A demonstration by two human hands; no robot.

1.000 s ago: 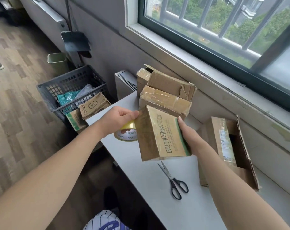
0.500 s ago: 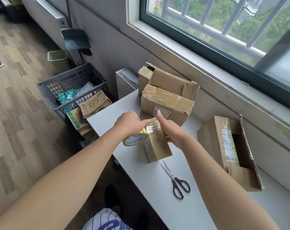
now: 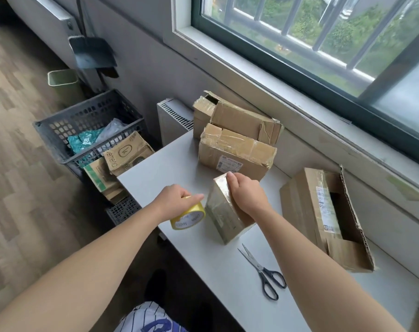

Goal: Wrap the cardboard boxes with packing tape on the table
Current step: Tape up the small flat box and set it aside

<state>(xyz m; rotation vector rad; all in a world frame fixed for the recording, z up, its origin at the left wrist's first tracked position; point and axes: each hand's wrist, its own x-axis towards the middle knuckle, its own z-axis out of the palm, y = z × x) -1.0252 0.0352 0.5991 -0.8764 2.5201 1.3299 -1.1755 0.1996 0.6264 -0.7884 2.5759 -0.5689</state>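
Head view puts us over a white table (image 3: 170, 168) by the window. Our left hand (image 3: 177, 200) is curled over a yellow roll of packing tape (image 3: 188, 218), fingers closed round its rim. The roll is low over the tabletop at nine o'clock from the small brown cardboard box (image 3: 221, 216) we are working on. Our right hand (image 3: 248, 197) grips that box along its upper edge, fingers bent over the far corner, steadying it on a narrow side near the middle of the table. A glossy sheen runs over its faces, so we judge tape already covers much of it. We cannot tell whether a strip runs from roll to box. At twelve o'clock from it sits a creased brown cardboard box with a white label (image 3: 235, 154), and behind that a longer brown cardboard box (image 3: 242, 121). Both are shiny with tape, and we take them as done or nearly so. At three o'clock lies a big brown cardboard box with an open end (image 3: 306, 212), its flap standing up, so that one looks unwrapped as yet. A pair of black-handled steel scissors (image 3: 263, 271) lies at five o'clock, untouched, handy for the cut. At ten o'clock, down off the table, a grey plastic crate (image 3: 84, 121) holds more cardboard.
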